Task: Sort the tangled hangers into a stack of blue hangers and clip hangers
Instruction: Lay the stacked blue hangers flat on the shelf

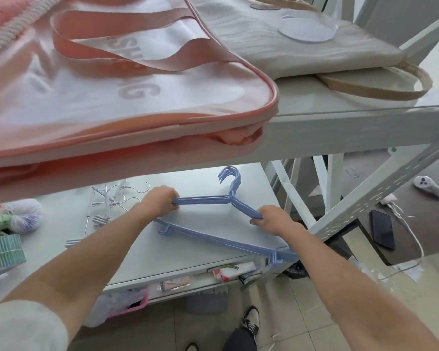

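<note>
While both hands work at the lower surface [188, 239], the stack of blue hangers [213, 200] is held between them, hooks aligned and pointing away. Left hand [161, 200]: grip clenched on the left shoulder end of the stack. Right hand [273, 219]: grip clenched on the right shoulder end. The bottom bars run to the near edge of the surface, the right end overhanging it. The clip hangers [107, 202], wire with pale clips, lie in a loose tangle on the same surface, left of the left hand and apart from the blue stack.

Containers: a pink zip bag [112, 97] lies flat on the upper shelf [340, 122], contents not visible; its printed lettering is partly covered by the straps, only "SH" and "G" legible. A cream tote bag [302, 51] lies beside it, handle overhanging. A pink basket [134, 304] sits beneath the surface, contents unclear. A dark phone [383, 233] lies on a side table to the right.
</note>
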